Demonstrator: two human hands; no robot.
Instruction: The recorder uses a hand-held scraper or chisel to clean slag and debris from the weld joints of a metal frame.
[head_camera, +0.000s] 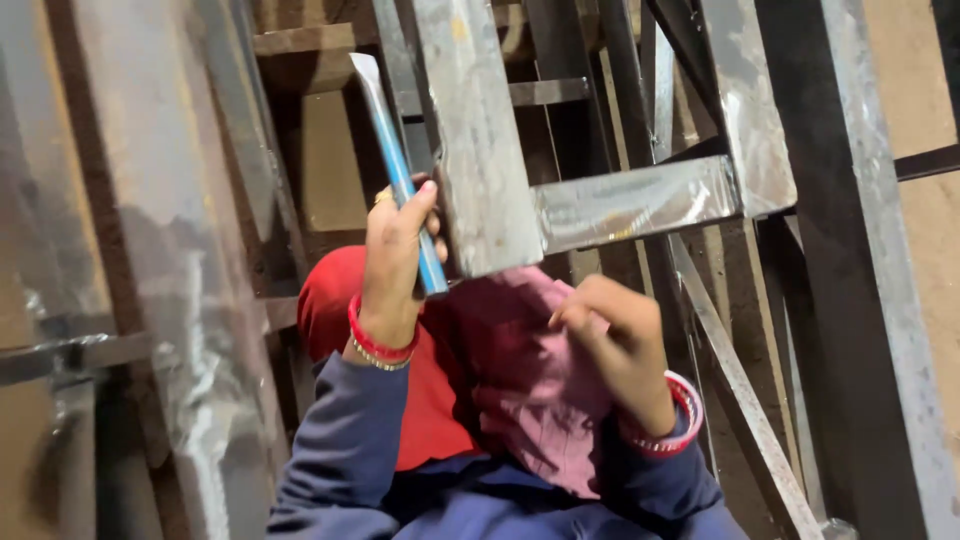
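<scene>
blue sleeves fill the bottom of the shot, closest to the camera, 1 on each arm, with red cloth and a pink cloth bunched up between them. the left hand is raised and wrapped around a blue chisel, fingers curled tight on the lower part of the shaft, thumb side facing the camera. the chisel stands almost upright, leaning a bit to the left at the top, and its flat silver tip pokes up well above the hand, right beside the edge of a grey steel bar that comes down from the top of the frame. there are red bangles plus a thin gold one on that wrist. the right hand sits lower and to the right, fingers bent in loosely against the pink cloth, looks like it's pinching or pressing it, can't tell for sure if it's actually gripping. that wrist has red and white bangles too. a shiny crossbar runs off to the right from the steel bar, just above the right hand but not touching it. all around is a metal frame made of dark and silvery bars, with a scuffed upright on the left and a thin diagonal strip on the lower right.
</scene>
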